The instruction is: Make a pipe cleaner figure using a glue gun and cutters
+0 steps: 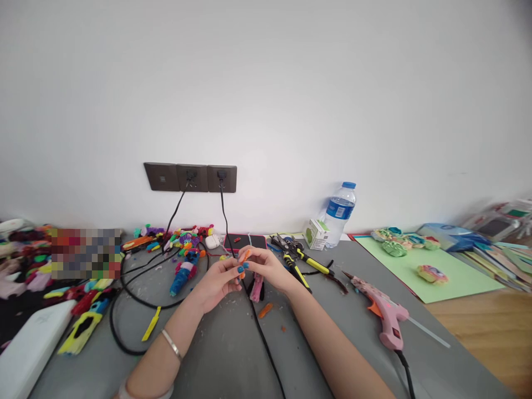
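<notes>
Between the fingertips of both hands is a small orange fuzzy piece (246,255), which looks like pipe cleaner. My left hand (218,284) pinches it from the left, and my right hand (266,267) pinches it from the right, so the fingers hide much of its shape. Just below my right hand lies a pink fuzzy piece (257,288). Closer to me, another orange fuzzy piece (265,310) rests on the grey table (224,354). A blue fuzzy figure (181,277) with a pink part lies left of my left hand.
Pliers with yellow-black handles (306,260) lie beyond my right arm. A pink glue gun (386,317) rests at right with its cord. Black cables (118,327) loop across the table. A water bottle (341,213) and small box (316,235) stand by the wall.
</notes>
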The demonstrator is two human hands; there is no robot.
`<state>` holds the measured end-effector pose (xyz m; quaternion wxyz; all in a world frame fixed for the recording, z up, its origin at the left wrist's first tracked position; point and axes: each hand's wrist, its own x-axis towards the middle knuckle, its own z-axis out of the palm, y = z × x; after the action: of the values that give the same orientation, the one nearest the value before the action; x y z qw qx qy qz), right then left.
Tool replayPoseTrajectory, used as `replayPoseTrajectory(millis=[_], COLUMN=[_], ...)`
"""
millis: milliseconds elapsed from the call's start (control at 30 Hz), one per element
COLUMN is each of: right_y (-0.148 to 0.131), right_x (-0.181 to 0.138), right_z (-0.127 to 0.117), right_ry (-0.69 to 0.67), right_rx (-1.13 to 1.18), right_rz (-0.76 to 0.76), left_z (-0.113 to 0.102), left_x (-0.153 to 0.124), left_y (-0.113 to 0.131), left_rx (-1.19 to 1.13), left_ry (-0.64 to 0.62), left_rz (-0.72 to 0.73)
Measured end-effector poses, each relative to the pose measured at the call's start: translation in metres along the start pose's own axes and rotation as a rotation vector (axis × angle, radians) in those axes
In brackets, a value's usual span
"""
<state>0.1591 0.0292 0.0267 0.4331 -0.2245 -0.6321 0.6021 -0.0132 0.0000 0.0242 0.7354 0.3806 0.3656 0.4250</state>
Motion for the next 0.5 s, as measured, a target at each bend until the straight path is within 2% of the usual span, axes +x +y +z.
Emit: replayPoseTrajectory(millis=[233, 500], right_y=[0.0008, 0.0101], right_x=[0.0000, 0.0032], right_z=[0.0012, -0.0003], right_ry=[0.002, 0.121], right_rx=[0.012, 0.019], right_rz=[-0.028, -0.093], left_z=[0.0038, -0.0009], left_x=[0.0003, 0.0037], left_y=[0.0030, -0.0026], left_rx=[0.065, 0.110], left_ry=[0.042, 0.050], left_rz=[0.052, 0.078])
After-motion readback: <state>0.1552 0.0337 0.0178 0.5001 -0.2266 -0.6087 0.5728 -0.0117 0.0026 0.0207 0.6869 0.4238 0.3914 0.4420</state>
